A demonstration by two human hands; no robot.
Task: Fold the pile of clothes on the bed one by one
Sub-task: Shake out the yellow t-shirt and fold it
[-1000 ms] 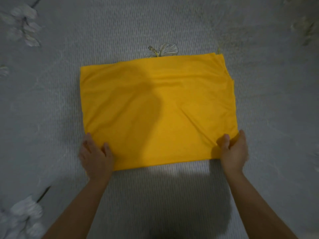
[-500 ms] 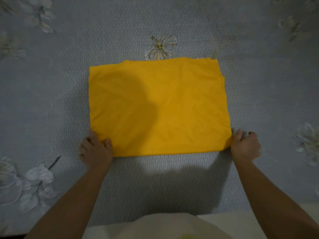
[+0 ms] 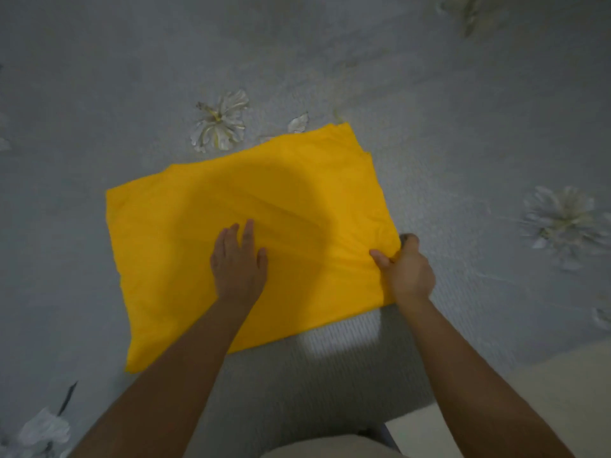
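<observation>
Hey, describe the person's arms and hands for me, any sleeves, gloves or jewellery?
Both forearms are bare, with no sleeve in view. The left hand and right hand wear no gloves; no rings, watch or bracelet show, though the picture is somewhat blurred.

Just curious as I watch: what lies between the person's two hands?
In the head view, only creased yellow folded cloth spans from the flat left hand to the right hand pinching its edge.

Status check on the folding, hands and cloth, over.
Left hand flat on yellow cloth. Right hand pinching its right edge. Nothing in the way.
</observation>
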